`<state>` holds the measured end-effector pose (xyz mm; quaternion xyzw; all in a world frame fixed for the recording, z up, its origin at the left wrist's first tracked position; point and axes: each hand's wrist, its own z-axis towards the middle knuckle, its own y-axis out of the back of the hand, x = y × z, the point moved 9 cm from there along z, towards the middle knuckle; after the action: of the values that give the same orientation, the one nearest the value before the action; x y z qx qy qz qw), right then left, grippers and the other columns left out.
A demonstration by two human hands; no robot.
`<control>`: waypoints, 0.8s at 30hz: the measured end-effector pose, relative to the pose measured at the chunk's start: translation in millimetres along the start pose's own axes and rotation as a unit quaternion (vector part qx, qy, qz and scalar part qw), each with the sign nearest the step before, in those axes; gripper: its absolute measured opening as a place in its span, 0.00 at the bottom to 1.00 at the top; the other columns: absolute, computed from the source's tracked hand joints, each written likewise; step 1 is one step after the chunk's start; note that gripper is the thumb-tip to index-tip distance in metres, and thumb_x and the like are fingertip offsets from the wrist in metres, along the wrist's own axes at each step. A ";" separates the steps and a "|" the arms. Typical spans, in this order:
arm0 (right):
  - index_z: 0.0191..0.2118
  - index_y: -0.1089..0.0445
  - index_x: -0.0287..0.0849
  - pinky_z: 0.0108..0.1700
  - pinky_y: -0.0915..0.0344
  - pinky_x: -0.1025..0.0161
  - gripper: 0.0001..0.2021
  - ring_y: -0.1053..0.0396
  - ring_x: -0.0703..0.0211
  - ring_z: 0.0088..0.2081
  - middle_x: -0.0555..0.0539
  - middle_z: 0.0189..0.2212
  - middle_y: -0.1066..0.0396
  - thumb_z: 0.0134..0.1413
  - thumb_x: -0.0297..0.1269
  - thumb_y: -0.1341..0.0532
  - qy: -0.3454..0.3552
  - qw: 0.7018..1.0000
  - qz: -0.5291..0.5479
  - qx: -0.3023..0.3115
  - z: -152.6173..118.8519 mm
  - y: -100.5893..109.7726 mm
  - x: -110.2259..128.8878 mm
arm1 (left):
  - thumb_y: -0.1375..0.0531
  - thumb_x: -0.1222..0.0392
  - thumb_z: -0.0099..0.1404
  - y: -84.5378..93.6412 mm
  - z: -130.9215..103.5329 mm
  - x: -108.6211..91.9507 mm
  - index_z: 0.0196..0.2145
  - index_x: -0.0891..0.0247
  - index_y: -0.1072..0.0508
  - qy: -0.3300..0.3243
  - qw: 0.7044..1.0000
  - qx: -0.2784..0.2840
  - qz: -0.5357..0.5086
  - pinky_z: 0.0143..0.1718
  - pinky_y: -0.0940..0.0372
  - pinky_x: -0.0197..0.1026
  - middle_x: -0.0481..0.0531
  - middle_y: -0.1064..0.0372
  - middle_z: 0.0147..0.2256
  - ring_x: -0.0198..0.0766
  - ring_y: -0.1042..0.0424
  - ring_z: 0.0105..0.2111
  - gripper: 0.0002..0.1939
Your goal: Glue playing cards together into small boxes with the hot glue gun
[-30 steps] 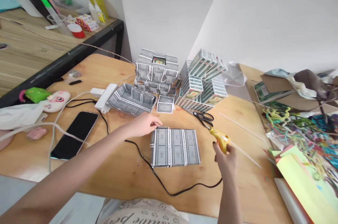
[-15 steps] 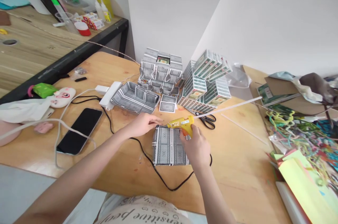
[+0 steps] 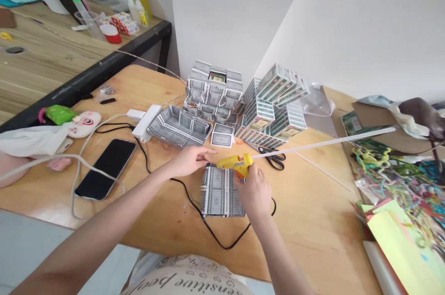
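My right hand [image 3: 254,189] is wrapped round a yellow glue gun [image 3: 236,164], which has a long white stick running out of its back to the right. Beneath the gun lies a flat panel of grey patterned cards [image 3: 222,193]. At the panel's upper left corner is my left hand [image 3: 190,161], its fingers bent close together; whatever they may pinch is too small to make out. The gun's nozzle points left, towards those fingertips. A black cable [image 3: 207,229] curves round the near side of the panel.
Behind my hands are a card tray [image 3: 177,128], a larger card box [image 3: 213,88], loose cards [image 3: 222,137], stacked card packs [image 3: 288,121] and black scissors [image 3: 276,160]. A phone [image 3: 106,169] lies left; coloured papers [image 3: 403,244] and craft stems [image 3: 399,179] lie right.
The glue gun and my right hand have shifted slightly left, with the gun's nozzle closer to my left fingers. The view has tilted a little.
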<state>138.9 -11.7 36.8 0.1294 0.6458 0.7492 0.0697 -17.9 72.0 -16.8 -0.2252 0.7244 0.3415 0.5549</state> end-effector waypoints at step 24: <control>0.32 0.43 0.42 0.29 0.45 0.63 0.03 0.34 0.53 0.34 0.45 0.30 0.33 0.54 0.33 0.47 0.058 0.998 0.004 0.038 2.0 -12.0 1.2 | 0.46 0.70 0.57 1.0 0.5 -0.5 0.47 0.68 0.32 0.003 1.000 -0.007 0.026 0.44 0.34 0.42 0.55 0.25 0.35 0.37 0.27 0.38 0.19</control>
<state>137.6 -7.6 25.4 0.0907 0.6766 0.7303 0.0242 -18.2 73.0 -16.2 -0.2111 0.7290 0.3604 0.5423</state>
